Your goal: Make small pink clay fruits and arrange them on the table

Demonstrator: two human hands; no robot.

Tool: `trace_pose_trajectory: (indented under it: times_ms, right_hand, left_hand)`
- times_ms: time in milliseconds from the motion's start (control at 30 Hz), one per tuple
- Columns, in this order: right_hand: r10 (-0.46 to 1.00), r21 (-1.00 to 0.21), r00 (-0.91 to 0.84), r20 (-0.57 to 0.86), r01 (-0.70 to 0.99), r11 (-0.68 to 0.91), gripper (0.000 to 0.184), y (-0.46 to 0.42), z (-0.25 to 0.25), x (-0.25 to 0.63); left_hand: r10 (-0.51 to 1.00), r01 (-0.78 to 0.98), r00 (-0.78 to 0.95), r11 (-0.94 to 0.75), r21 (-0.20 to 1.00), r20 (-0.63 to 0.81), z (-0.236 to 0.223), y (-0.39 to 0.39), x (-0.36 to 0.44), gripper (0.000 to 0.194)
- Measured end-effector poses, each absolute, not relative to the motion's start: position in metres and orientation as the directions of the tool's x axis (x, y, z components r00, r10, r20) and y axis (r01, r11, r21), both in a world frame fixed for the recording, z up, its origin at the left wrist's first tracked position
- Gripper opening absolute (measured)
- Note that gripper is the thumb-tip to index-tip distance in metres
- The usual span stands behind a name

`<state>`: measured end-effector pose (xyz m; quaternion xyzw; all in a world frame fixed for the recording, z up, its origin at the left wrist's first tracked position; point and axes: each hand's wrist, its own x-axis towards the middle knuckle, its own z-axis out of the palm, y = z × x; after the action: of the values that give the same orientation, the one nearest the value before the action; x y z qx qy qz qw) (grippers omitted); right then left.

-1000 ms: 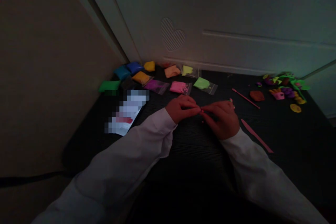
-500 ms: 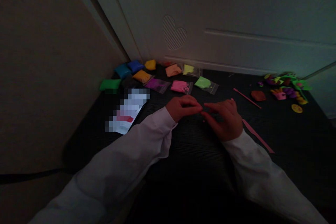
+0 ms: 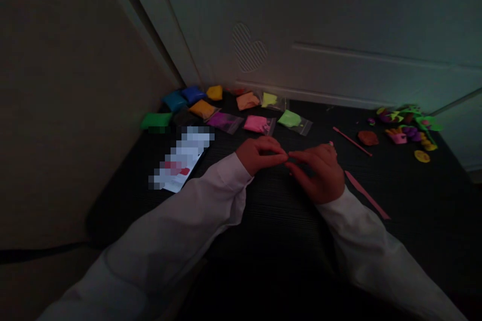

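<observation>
Pink knife (image 3: 367, 194) lies right of the right hand (image 3: 323, 173), thumb and fingers parted; left hand (image 3: 260, 155) pinches, contents unclear.

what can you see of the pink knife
The pink knife looks like plastic: one flat, slim piece, wider toward its far end, narrowing to a tip there. It lies on the dark table, slanting nearer and rightward, just right of the right hand. No hand touches it.

Dim room; pale panel (image 3: 339, 20); dark table (image 3: 278, 210).
</observation>
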<state>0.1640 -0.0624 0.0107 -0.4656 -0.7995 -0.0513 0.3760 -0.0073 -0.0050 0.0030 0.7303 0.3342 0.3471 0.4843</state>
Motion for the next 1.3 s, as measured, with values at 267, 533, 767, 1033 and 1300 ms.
trace_pose_trajectory:
  times_ms: [267, 533, 767, 1033, 1300]
  right_hand:
    - [0.699, -0.261, -0.313, 0.643, 0.769, 0.584, 0.010, -0.063, 0.013, 0.163]
    - [0.787, -0.364, -0.410, 0.461, 0.722, 0.589, 0.011, -0.080, 0.007, 0.162]
    - [0.870, -0.325, -0.448, 0.208, 0.807, 0.493, 0.015, -0.089, -0.006, 0.162]
    - [0.851, -0.259, -0.491, 0.188, 0.810, 0.525, 0.019, -0.088, -0.003, 0.162]
    - [0.840, -0.252, -0.523, 0.147, 0.801, 0.543, 0.022, -0.092, 0.006, 0.167]
  left_hand:
    - [0.783, 0.129, 0.605, -0.279, 0.952, 0.147, 0.006, -0.003, -0.012, 0.012]
    - [0.881, 0.208, 0.421, -0.326, 0.922, 0.217, 0.006, 0.009, -0.019, 0.022]
    - [0.879, 0.267, 0.423, -0.354, 0.896, 0.221, -0.002, 0.013, -0.018, 0.023]
    - [0.871, 0.291, 0.425, -0.390, 0.874, 0.247, -0.004, 0.011, -0.016, 0.021]
    - [0.873, 0.320, 0.431, -0.384, 0.866, 0.227, -0.004, 0.010, -0.017, 0.021]
